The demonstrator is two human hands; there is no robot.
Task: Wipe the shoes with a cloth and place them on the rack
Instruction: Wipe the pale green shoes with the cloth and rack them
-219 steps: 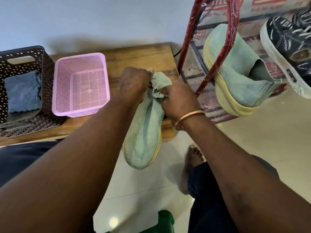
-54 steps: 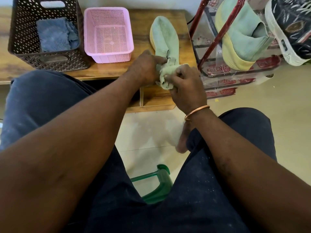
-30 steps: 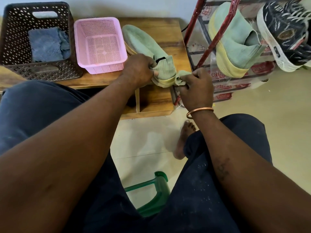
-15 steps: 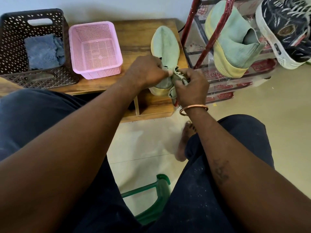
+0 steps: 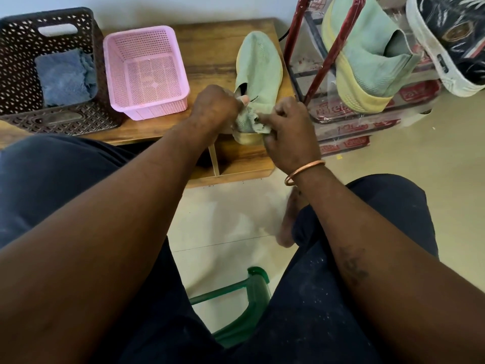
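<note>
This looks like a room in a home: a plain pale wall, a cream tiled floor, a low wooden table carrying a brown basket and a pink basket, a red shoe rack holding worn shoes, a green plastic stool, and a bare foot on the tiles

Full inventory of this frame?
table: 1, wood, ahead
brown basket: 1, brown, table left
blue cloth: 1, blue, in brown basket
pink basket: 1, pink, table middle
held shoe: 1, green, table right
rag: 1, green, held shoe's heel
rack: 1, red, right of table
racked shoe: 1, green, rack
sneaker: 1, black-white, rack
stool: 1, green, between legs
bangle: 1, copper, right wrist
left hand: 1, grips held shoe
right hand: 1, pinches rag
</note>
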